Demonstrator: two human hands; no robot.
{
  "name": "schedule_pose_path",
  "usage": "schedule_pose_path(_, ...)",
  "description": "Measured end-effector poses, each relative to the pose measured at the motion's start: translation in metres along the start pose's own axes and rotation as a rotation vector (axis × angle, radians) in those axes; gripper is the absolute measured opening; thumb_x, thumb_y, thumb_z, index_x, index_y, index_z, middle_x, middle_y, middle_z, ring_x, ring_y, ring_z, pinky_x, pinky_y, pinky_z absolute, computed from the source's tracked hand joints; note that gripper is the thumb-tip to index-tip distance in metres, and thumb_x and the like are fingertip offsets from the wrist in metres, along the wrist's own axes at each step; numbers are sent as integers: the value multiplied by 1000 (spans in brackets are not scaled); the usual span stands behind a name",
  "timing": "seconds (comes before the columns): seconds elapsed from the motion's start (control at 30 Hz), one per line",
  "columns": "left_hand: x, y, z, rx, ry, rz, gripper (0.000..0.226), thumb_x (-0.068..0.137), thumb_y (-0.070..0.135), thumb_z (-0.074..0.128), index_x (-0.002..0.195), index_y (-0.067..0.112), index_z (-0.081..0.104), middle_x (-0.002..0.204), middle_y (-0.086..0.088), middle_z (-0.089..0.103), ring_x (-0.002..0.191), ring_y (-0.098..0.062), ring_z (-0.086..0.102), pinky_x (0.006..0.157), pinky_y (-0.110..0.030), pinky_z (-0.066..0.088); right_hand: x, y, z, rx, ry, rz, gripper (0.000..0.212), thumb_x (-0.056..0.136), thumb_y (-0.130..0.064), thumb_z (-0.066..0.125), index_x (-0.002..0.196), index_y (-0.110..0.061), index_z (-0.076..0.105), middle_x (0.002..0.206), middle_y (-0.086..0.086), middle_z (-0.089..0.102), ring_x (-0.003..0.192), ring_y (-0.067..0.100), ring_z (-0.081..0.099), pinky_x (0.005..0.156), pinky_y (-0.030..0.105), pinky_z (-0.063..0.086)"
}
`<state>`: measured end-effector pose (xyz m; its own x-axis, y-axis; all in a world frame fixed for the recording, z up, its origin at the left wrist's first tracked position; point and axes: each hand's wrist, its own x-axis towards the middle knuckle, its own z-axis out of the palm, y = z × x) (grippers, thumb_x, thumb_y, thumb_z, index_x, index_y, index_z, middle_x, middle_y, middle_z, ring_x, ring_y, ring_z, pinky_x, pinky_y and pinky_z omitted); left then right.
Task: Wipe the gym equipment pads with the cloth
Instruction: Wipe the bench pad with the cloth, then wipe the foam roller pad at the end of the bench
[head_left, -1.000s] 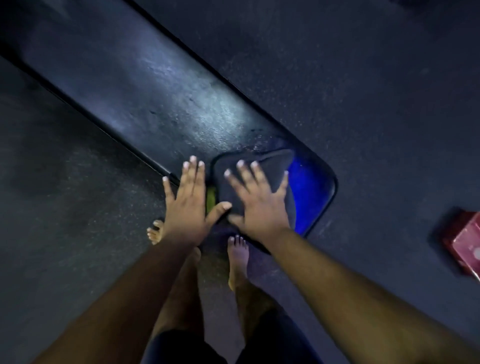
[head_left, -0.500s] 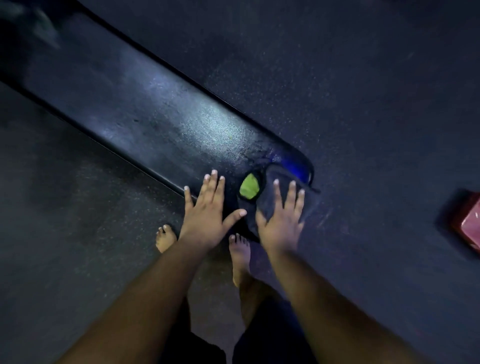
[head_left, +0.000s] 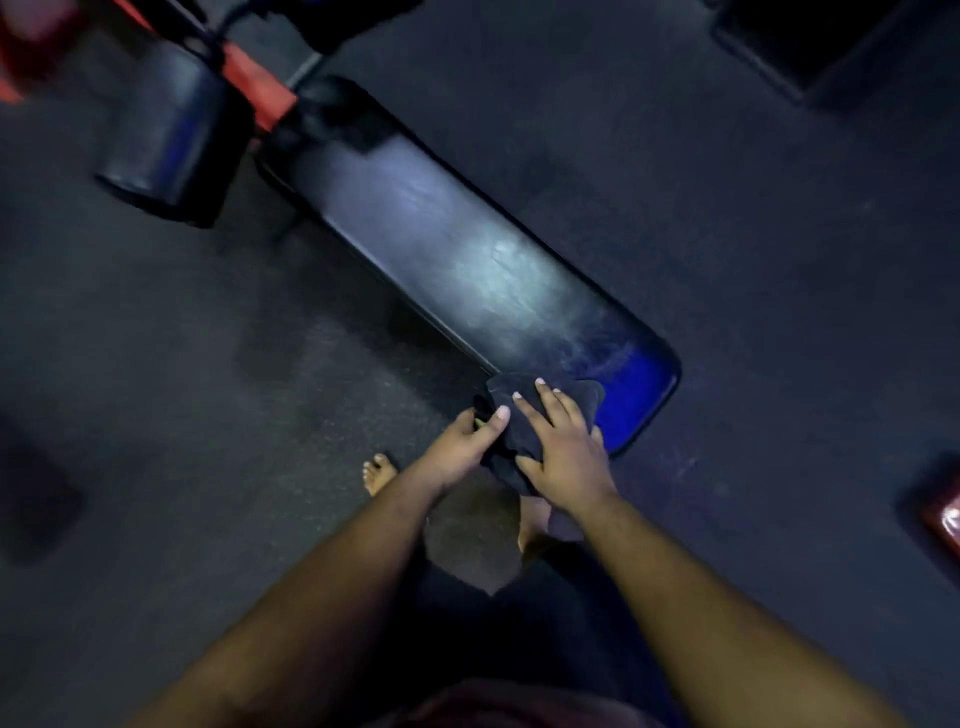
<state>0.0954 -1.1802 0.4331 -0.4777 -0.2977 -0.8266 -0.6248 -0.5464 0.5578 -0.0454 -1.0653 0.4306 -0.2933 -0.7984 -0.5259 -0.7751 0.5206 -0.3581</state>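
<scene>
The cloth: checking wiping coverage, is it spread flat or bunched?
Bunched. The cloth lies crumpled at the bench pad end, left hand pinching it, right hand pressing flat.

Dark crumpled cloth (head_left: 524, 415) lies on the black bench pad's (head_left: 467, 270) near end.

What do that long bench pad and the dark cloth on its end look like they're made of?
Bench pad: probably vinyl or faux leather over padding, since its smooth black surface shows a soft sheen and a rounded edge. Cloth: a soft, matte dark fabric, maybe microfibre; it crumples into folds under the right hand and left hand. The dim light leaves both uncertain.
</scene>
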Motion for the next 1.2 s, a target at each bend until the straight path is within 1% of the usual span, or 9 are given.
schedule_pose_path(0.07, -38, 19, -36, -132, 2, 101, 32, 96, 36, 70, 120, 15, 66, 111, -3, 77, 104, -18, 72, 93, -30, 57, 4, -50, -18, -47, 34, -64, 89, 87, -47, 68, 160, -44, 17, 172, -8, -2, 157, 19, 6, 109, 55, 36)
schedule_pose_path(0.13, -62, 33, -68, -181, 11, 164, 21, 96, 11, 69, 117, 10, 68, 107, -8, 77, 97, -19, 72, 85, -27, 58, 11, -91, -31, -87, 55, -130, 92, 86, -51, 69, 161, -43, 15, 172, -7, -9, 157, 18, 4, 112, 54, 35)
schedule_pose_path(0.4, -129, 87, -216, -230, 256, 241, 50, 66, 20, 67, 115, 6, 66, 104, -11, 76, 93, -20, 69, 84, -37, 54, 55, -227, -72, 216, 247, -195, 99, 73, -88, 54, 158, -46, 25, 172, 1, 0, 154, 25, 9, 115, 55, 26)
schedule_pose_path(0.57, -131, 124, -277, -274, 241, 275, 56, 65, 15, 63, 120, 6, 64, 108, -13, 75, 96, -20, 67, 84, -32, 52, 104, -291, -79, 987, 148, 169, 93, 92, -62, 56, 164, -25, 11, 163, 4, 34, 148, 16, 32, 116, 31, 34)
schedule_pose_path(0.67, -113, 145, -314, -301, 232, 275, 52, 67, 14, 63, 119, 11, 67, 113, -13, 75, 99, -20, 69, 86, -34, 53, 150, -320, -84, 1279, 140, 130, 56, 89, -52, 65, 136, -25, 53, 139, 1, 63, 125, 6, 60, 91, 15, 47)
schedule_pose_path(0.77, -78, 162, -357, -309, 300, 274, 39, 79, 8, 65, 117, 16, 67, 108, -6, 77, 102, -20, 71, 81, -30, 53, 209, -344, -84, 1285, 236, 138, 26, 91, -37, 76, 109, -25, 61, 116, 4, 74, 102, 6, 71, 81, 18, 54)
schedule_pose_path(0.9, -36, 172, -410, -175, 471, 301, 28, 93, 7, 66, 119, 17, 64, 114, -3, 75, 104, -14, 71, 81, -23, 55, 276, -373, -86, 1092, 299, 164, 67, 83, -47, 81, 133, -21, 46, 122, -2, 67, 111, 16, 67, 88, 27, 52)
schedule_pose_path(1.0, 1, 179, -458, 16, 590, 334, 49, 89, 44, 66, 130, 21, 56, 123, -3, 71, 108, -14, 68, 95, -36, 55, 335, -398, -84, 786, 496, 148, 84, 88, -56, 70, 153, -19, 32, 145, 9, 53, 132, 27, 52, 106, 45, 46)
schedule_pose_path(1.2, 80, 178, -553, 443, 666, 351, 84, 87, 59, 32, 158, 15, 33, 165, -7, 33, 153, -21, 28, 125, -45, 20, 438, -475, -38, 448, 264, 120, 87, 88, -82, 41, 159, -51, 2, 168, 1, -28, 156, 36, -18, 110, 81, 20)
